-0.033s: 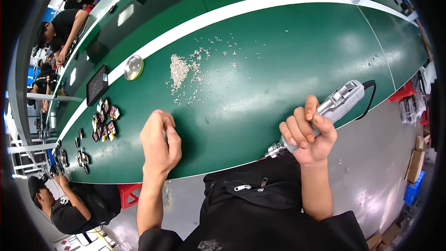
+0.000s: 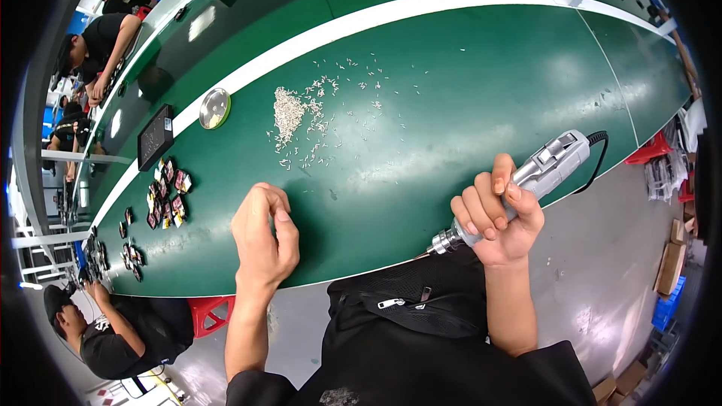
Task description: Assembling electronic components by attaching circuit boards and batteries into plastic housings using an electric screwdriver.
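Observation:
My right hand (image 2: 500, 214) is wrapped round a grey electric screwdriver (image 2: 553, 162), tilted so its bit points down and left to the table's near edge. A black cord leaves its upper end. My left hand (image 2: 265, 237) is closed above the green table (image 2: 421, 203), its fingers curled inward; whatever they may hold is hidden. Beyond it lies a heap of small pale screw-like pieces (image 2: 287, 116), with many more strewn to its right. To the left sits a cluster of small dark parts with coloured bits (image 2: 167, 194).
A round clear dish (image 2: 215, 109) and a black tray (image 2: 156, 137) stand along the white strip (image 2: 331, 28). Smaller groups of dark parts (image 2: 131, 257) lie farther left. One person (image 2: 124, 331) works at the near left, another (image 2: 105, 53) across the table. A red stool (image 2: 210, 314) stands below.
My left hand has shifted slightly to the right and nearer to me. The screwdriver in my right hand has hardly moved.

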`<state>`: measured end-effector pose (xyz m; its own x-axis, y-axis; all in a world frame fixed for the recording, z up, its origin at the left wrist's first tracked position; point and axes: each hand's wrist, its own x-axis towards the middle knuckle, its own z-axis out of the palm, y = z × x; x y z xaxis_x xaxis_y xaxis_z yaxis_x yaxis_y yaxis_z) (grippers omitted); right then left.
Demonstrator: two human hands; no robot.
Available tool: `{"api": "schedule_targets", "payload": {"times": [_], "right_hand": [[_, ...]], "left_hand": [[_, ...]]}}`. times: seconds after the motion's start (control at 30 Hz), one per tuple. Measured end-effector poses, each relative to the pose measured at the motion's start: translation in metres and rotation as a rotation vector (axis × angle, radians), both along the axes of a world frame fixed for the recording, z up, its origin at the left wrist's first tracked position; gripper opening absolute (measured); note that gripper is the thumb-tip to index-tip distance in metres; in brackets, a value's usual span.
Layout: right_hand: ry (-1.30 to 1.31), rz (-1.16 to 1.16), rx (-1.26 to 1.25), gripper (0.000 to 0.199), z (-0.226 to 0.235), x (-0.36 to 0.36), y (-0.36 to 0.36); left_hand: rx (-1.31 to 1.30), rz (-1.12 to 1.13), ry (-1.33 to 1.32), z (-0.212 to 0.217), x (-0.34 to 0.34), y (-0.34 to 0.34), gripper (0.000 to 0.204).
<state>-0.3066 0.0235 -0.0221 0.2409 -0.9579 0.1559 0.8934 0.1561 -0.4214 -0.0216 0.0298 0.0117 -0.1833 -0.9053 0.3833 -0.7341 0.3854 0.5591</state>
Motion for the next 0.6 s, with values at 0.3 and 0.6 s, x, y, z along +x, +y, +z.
{"api": "schedule_targets", "payload": {"times": [0.3, 0.6], "right_hand": [[-0.114, -0.090, -0.136, 0.014, 0.038, 0.013, 0.001], [-0.063, -0.239, -0.167, 0.011, 0.061, 0.020, 0.004]], "left_hand": [[0.506, -0.240, 1.087, -0.001, -0.064, 0.042, 0.020], [0.645, -0.326, 1.308, -0.003, -0.087, 0.048, 0.022]]}}
